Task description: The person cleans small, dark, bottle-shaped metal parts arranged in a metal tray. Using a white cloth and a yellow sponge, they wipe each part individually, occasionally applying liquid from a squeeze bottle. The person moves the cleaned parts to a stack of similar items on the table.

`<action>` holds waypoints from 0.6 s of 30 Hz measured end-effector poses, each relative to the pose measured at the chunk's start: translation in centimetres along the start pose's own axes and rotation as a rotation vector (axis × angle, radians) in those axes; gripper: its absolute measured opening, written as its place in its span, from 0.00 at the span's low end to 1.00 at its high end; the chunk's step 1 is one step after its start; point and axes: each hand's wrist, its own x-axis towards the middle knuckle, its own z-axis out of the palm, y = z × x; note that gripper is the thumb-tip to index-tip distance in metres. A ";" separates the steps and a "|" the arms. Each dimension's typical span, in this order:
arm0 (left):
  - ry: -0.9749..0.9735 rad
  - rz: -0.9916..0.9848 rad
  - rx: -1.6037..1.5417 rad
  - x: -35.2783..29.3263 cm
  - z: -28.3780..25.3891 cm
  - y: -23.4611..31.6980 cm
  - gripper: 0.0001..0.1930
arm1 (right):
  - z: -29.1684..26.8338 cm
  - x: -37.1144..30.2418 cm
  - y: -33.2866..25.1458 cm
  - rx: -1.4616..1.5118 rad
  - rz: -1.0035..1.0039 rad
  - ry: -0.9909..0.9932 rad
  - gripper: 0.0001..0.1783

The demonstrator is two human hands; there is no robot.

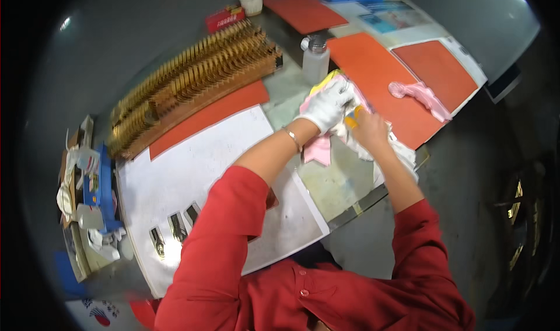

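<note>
My left hand [328,107], in a white glove, is over a pile of cloths at the middle right of the table. Its fingers are closed, but blur hides what they hold. Beside it, my bare right hand [371,130] is closed around a small yellow-orange object [352,118] whose kind I cannot make out. A pink cloth [318,151] sticks out below my left hand, and a crumpled white cloth [403,158] lies under and beside my right wrist. Just beyond my hands stands a translucent bottle [315,64] with a dark cap.
A long wooden rack [216,80] of golden pieces stands at the back left. Several shiny metal pieces [177,226] lie on a white sheet [216,150]. Orange mats [373,62] cover the right side, one bearing a pink cloth [421,96]. A blue tray [107,191] sits far left.
</note>
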 end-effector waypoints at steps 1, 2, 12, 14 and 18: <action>-0.003 0.010 -0.011 0.1 0.1 0.3 0.11 | -0.1 0.1 0.3 0.007 -0.017 -0.070 0.12; 0.076 0.044 0.033 -0.3 0.9 -0.3 0.11 | 0.1 -0.4 0.2 0.041 -0.063 -0.096 0.12; 0.037 -0.038 0.006 0.0 1.1 0.2 0.08 | -4.4 -7.9 1.4 -0.012 -0.107 -0.344 0.12; -0.129 -0.138 -0.094 0.4 -0.8 0.6 0.11 | -5.3 -8.1 0.4 -0.051 -0.083 -0.317 0.12; -0.194 -0.277 -0.303 -2.2 -8.3 0.8 0.18 | -8.5 -9.3 0.0 0.230 0.026 -0.157 0.13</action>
